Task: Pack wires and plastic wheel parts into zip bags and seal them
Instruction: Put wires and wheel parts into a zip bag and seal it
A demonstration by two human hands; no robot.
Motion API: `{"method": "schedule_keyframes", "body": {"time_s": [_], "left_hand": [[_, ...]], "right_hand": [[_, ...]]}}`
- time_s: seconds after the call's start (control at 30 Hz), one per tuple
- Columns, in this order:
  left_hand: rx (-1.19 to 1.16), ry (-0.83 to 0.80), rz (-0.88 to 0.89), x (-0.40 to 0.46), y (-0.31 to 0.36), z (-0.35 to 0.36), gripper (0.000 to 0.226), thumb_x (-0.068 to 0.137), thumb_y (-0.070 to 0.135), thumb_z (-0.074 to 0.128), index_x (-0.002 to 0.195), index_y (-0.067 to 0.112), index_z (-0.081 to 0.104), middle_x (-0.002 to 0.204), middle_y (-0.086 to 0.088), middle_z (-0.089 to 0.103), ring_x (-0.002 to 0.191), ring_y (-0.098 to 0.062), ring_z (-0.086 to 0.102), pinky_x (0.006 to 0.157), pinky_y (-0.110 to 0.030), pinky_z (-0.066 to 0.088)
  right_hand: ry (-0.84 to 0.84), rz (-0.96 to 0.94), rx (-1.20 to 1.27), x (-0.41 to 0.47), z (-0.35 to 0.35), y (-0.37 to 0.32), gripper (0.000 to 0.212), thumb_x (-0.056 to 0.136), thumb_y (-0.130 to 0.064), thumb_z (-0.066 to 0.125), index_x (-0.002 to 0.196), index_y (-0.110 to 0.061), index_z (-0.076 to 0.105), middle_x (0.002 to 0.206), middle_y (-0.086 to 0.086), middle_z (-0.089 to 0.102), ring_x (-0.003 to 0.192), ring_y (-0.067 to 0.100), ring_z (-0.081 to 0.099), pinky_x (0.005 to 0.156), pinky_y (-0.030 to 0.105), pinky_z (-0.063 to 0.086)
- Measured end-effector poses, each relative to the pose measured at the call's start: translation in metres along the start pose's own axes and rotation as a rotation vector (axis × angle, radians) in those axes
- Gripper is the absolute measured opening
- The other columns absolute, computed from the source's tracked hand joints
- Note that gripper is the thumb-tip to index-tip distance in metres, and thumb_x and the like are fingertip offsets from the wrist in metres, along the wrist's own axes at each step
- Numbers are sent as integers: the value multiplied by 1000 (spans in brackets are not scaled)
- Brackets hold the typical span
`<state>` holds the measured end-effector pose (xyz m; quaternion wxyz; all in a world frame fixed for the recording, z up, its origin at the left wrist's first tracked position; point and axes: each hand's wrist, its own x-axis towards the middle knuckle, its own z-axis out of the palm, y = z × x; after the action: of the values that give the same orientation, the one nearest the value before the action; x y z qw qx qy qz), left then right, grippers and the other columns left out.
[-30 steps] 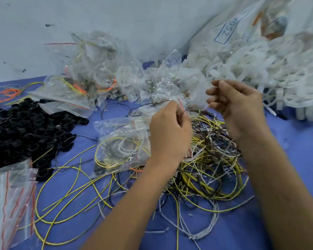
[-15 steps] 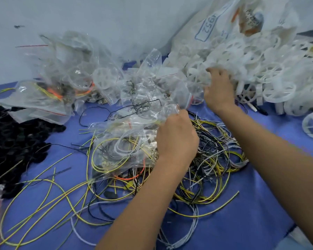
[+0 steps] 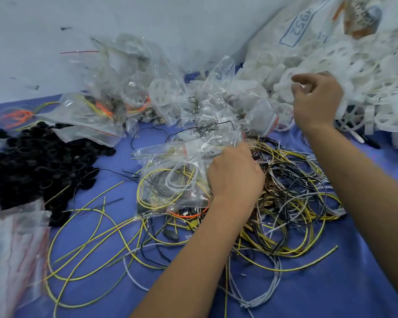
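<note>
A clear zip bag [image 3: 170, 180] holding coiled yellow, white and black wires lies on the blue cloth at the centre. My left hand [image 3: 236, 173] grips its right edge near the red zip strip. Beside it spreads a tangle of loose wires [image 3: 292, 203], yellow, black and white. My right hand [image 3: 315, 99] is up at the edge of the heap of white plastic wheel parts [image 3: 365, 72], its fingers curled and pinching one white part there. The pinched part blends into the heap.
A pile of black rings [image 3: 32, 161] covers the left side. Several filled zip bags [image 3: 124, 99] are heaped against the wall behind. Empty zip bags [image 3: 14, 249] lie at the lower left. Orange wires [image 3: 16, 115] sit far left. A printed white sack [image 3: 308, 31] stands at the back right.
My right hand left the bag's top, reached into the white wheel heap and has now drawn back slightly. My left hand keeps hold of the wire bag, which has dropped lower onto the cloth.
</note>
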<state>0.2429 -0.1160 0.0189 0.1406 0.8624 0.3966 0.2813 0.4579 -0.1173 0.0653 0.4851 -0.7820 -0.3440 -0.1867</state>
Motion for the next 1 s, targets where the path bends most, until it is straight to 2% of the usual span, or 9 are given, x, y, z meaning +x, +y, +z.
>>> {"method": "schedule_keyframes", "body": {"time_s": [0.1, 0.17, 0.37, 0.47, 0.53, 0.67, 0.77, 0.9, 1.0], "left_hand": [[23, 29, -35, 0, -14, -6, 14, 96, 29, 53, 95, 18, 60, 88, -7, 67, 81, -34, 67, 61, -36, 39], [43, 61, -71, -2, -27, -13, 16, 98, 31, 51, 95, 18, 60, 87, -7, 66, 80, -33, 66, 59, -35, 39], [7, 134, -126, -14, -77, -34, 16, 99, 29, 51, 90, 18, 59, 87, -6, 64, 79, -31, 61, 60, -36, 37], [-60, 209, -227, -18, -100, -45, 22, 99, 28, 55, 79, 19, 52, 76, -1, 59, 71, -25, 53, 60, -36, 33], [-250, 253, -299, -19, -111, -49, 23, 97, 25, 61, 76, 18, 55, 71, 1, 60, 70, -23, 54, 62, -38, 37], [-661, 420, -419, -21, -118, -55, 30, 95, 21, 65, 67, 18, 56, 60, 9, 55, 58, -6, 50, 61, -27, 40], [-775, 478, -457, -20, -116, -59, 32, 96, 22, 66, 66, 19, 53, 56, 12, 50, 55, -4, 44, 57, -21, 38], [-735, 320, -393, -20, -118, -61, 29, 93, 21, 67, 67, 19, 56, 57, 13, 54, 55, -3, 47, 54, -17, 38], [-668, 136, -312, -21, -113, -63, 20, 89, 26, 72, 72, 18, 64, 63, 4, 62, 61, -17, 59, 56, -32, 46]], "right_hand": [[140, -23, 152, -23, -15, -24, 27, 88, -16, 58, 104, -20, 79, 92, 8, 68, 85, 20, 63, 78, 28, 48], [129, 17, 359, -43, -21, -46, 26, 88, -16, 59, 105, -20, 78, 82, 4, 66, 72, 17, 60, 69, 30, 51], [-163, 288, 961, -104, -20, -101, 47, 88, -2, 68, 125, -30, 61, 80, 1, 65, 75, 20, 70, 60, 25, 53], [-386, 612, 1131, -126, -4, -117, 29, 93, 0, 66, 117, -16, 63, 99, 12, 66, 70, 14, 68, 62, 20, 52], [-521, 728, 1205, -137, 5, -121, 20, 95, 2, 62, 112, -9, 64, 99, 11, 67, 66, 10, 68, 61, 18, 53], [-616, 669, 1183, -148, 15, -121, 16, 95, 4, 59, 104, -8, 64, 92, 7, 69, 68, 10, 68, 59, 18, 53], [-673, 622, 1186, -155, 15, -119, 16, 94, 4, 60, 102, -8, 67, 87, 3, 73, 71, 10, 68, 56, 18, 51], [-735, 538, 1423, -155, 11, -116, 8, 95, -2, 59, 98, -9, 63, 83, -1, 70, 70, 6, 64, 55, 15, 47], [-795, 454, 1414, -158, 12, -117, 9, 93, -2, 60, 96, -8, 67, 86, 1, 71, 69, 7, 63, 52, 15, 45]]}}
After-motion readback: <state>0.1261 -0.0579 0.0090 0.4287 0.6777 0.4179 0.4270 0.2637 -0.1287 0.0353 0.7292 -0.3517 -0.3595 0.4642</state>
